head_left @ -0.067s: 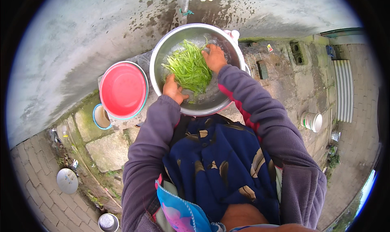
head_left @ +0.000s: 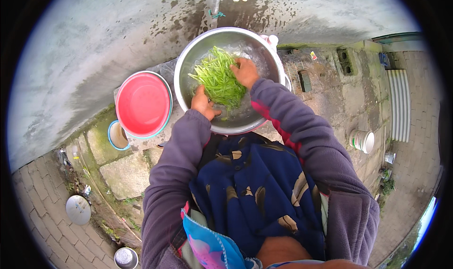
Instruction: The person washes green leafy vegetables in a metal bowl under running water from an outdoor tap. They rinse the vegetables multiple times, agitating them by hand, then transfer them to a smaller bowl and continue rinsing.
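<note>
A loose bundle of long, thin leafy greens (head_left: 221, 82) lies in water inside a wide metal basin (head_left: 185, 66). My left hand (head_left: 203, 103) cups the near left side of the bundle, its fingers partly hidden under the stalks and its thumb along the near edge. From the right, my right hand (head_left: 246, 74) grips the far right side, with the fingertips curled into the greens. Both hands are within the basin's rim, the greens pressed between them.
Left of the basin stands a red plastic basin (head_left: 143, 104) nested in another, with a blue-rimmed bucket (head_left: 118, 135) below it. A stained wall (head_left: 108, 38) rises behind. On the right are a floor grate (head_left: 296, 75) and a white bucket (head_left: 362, 140).
My right hand has moved slightly left and nearer, closing onto the greens. My left hand has shifted a little to the right.
</note>
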The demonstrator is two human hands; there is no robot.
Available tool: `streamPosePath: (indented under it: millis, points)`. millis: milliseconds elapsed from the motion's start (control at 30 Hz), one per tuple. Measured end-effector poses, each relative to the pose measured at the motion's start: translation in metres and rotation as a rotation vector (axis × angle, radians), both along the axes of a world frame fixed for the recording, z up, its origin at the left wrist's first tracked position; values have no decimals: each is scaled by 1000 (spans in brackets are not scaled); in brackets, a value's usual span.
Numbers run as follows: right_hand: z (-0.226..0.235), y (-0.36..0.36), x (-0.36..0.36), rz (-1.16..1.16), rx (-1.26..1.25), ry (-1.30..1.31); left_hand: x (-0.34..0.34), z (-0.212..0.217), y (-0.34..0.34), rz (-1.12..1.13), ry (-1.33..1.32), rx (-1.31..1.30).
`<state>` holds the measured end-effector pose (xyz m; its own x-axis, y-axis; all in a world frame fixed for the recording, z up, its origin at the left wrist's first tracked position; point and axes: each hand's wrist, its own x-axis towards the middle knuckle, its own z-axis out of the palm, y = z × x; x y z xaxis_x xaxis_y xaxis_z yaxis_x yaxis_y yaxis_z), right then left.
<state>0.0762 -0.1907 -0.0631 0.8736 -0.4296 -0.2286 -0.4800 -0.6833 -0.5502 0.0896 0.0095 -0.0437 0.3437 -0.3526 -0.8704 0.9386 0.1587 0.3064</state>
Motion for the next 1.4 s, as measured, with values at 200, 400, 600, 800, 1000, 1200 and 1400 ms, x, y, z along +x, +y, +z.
streamPosePath:
  millis: [200,400,600,800,1000,1200,1400]
  points:
    - [20,79,-31,225,484,-220,5,-21,-9,206,-2,-404]
    - [26,11,4,309,43,-249,-14,7,-6,171,-99,-129]
    - [8,-4,21,98,-127,-229,2,11,0,96,13,-136]
    - [28,70,-13,240,566,-63,17,-15,-7,212,-59,-330]
    - [26,41,-1,315,-51,-134,2,-10,2,230,71,-298]
    - [4,-14,35,225,-137,-258,1,7,5,109,14,-107]
    - [13,63,-2,267,297,-125,17,-13,-2,181,-8,-252]
